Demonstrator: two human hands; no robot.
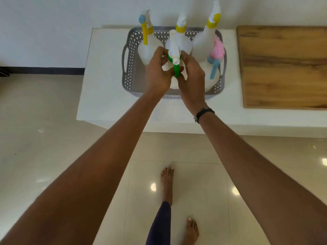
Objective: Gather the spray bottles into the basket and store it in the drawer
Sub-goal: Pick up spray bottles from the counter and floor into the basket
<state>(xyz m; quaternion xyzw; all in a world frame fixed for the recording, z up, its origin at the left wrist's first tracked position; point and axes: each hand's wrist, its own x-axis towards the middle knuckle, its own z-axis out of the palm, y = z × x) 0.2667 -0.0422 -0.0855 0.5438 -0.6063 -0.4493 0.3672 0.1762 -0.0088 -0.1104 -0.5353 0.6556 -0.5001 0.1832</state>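
Note:
A grey perforated basket (127, 75) stands on the white counter (99, 96). Several white spray bottles stand upright in it: one with a yellow trigger and blue nozzle (146, 32) at the back left, two with yellow collars (180, 27) (213, 20) at the back, and one with a pink head and blue trigger (217, 55) at the right. My left hand (156, 76) and my right hand (192, 80) both grip a white bottle with a green trigger (175, 62) at the basket's front middle. Its lower body is hidden by my hands.
A wooden board (284, 68) lies on the counter right of the basket. Glossy tiled floor (44, 138) lies left of and below the counter, and my bare feet (167, 181) stand on it. A white wall rises behind. No drawer is in view.

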